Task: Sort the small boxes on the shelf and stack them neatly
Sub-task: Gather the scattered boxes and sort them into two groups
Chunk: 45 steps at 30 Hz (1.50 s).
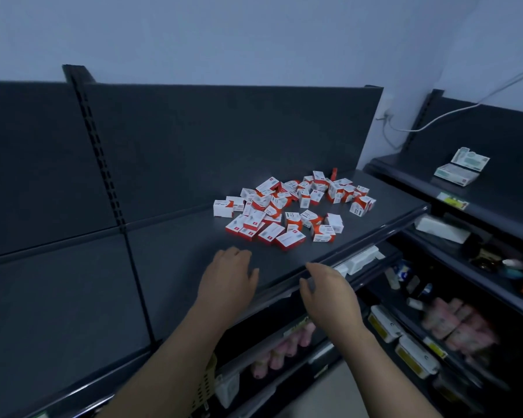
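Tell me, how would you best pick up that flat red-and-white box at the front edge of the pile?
Probably pinch the flat red-and-white box across its two long sides, coming from the front where the left hand and right hand hover empty. It lies flat on the shelf, its near edge clear of the pile.

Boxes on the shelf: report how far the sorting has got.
Done: nothing; the small boxes lie in a loose jumble on the shelf, with no stack visible. In hand: nothing; the left hand and right hand are both empty, short of the pile. Left: all sorting and stacking.
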{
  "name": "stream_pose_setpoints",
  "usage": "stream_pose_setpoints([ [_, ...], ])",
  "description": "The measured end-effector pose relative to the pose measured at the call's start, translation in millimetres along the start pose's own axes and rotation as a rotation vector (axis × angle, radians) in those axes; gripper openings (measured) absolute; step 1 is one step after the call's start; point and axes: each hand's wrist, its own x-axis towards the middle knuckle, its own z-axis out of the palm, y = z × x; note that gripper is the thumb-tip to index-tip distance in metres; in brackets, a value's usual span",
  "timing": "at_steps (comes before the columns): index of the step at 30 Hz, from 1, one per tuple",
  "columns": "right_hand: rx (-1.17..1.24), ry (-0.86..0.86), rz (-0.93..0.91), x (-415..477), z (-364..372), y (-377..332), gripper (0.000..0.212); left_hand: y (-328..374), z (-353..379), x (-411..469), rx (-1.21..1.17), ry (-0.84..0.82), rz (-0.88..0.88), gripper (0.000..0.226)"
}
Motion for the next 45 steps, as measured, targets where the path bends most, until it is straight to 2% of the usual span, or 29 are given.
stream_pose_setpoints([
  [8,0.017,-0.075,0.041,66,9,32,0.027,4,35,80,-0.014,-0.101,-0.011,0.033],
  [17,0.026,-0.17,-0.099,123,26,54,0.045,4,69,137,0.102,-0.178,0.027,0.025],
  [22,-0.016,-0.2,-0.218,142,37,63,0.047,5,77,140,0.194,-0.166,0.041,0.035],
  [27,-0.048,-0.269,-0.349,159,44,68,0.054,8,78,137,0.152,-0.134,-0.028,0.044],
  [31,-0.126,-0.381,-0.371,169,46,72,0.055,12,79,130,0.059,-0.1,-0.133,0.051],
  [36,-0.134,-0.39,-0.447,175,47,75,0.048,17,76,116,-0.022,0.003,-0.251,0.053],
  [45,0.217,-0.323,-0.491,162,34,45,0.037,11,52,56,-0.023,0.307,-0.454,0.048],
])
